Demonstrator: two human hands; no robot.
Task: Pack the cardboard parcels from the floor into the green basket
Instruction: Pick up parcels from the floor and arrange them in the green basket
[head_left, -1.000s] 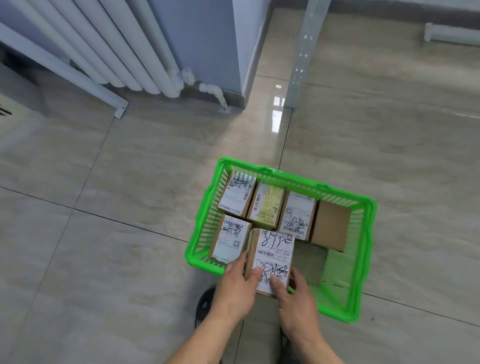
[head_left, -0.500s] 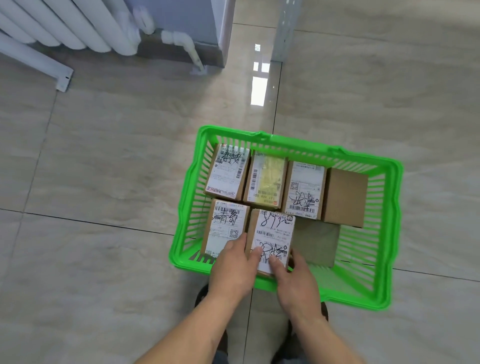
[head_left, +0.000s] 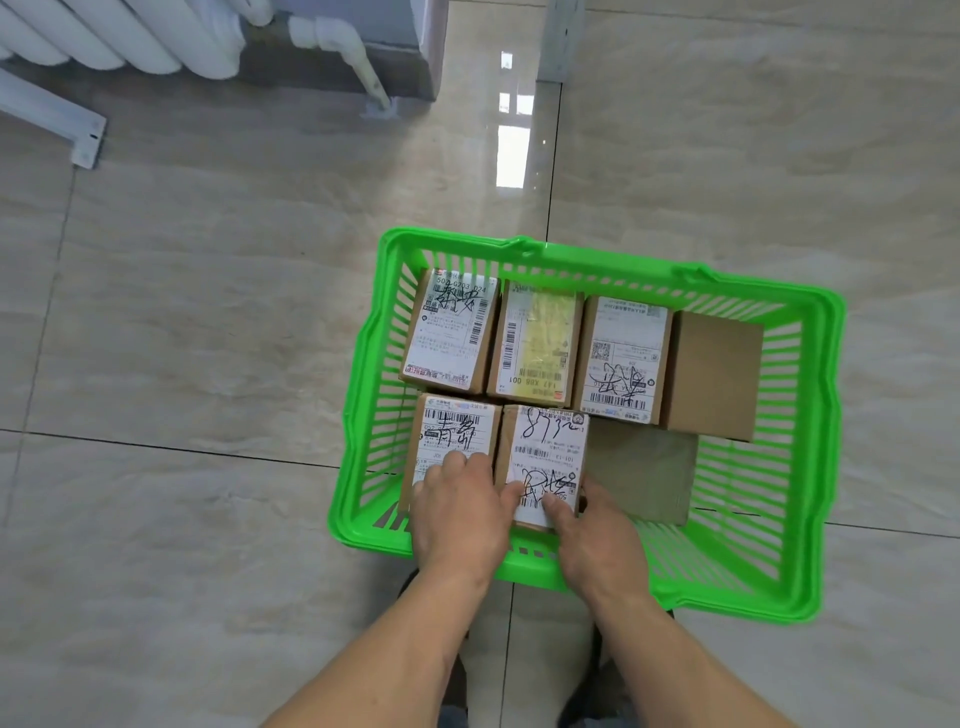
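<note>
A green basket (head_left: 826, 415) stands on the tiled floor and holds several cardboard parcels. Its back row is full of labelled boxes, with a plain one (head_left: 714, 374) at the right end. In the front row a parcel marked "873" (head_left: 548, 447) sits beside another labelled parcel (head_left: 457, 426). Both hands hold the "873" parcel at its near end: my left hand (head_left: 460, 514) grips its left side and partly rests on the neighbouring box, my right hand (head_left: 597, 535) grips its right side. A lower plain box (head_left: 644, 475) lies to its right.
A white radiator (head_left: 130, 36) with a pipe (head_left: 358, 57) runs along the wall at the top left. A grey metal post (head_left: 558, 41) stands behind the basket. No loose parcels show on the floor around it.
The "873" parcel has gone down into the front row of the basket, both hands still on it. The camera has tilted lower and closer.
</note>
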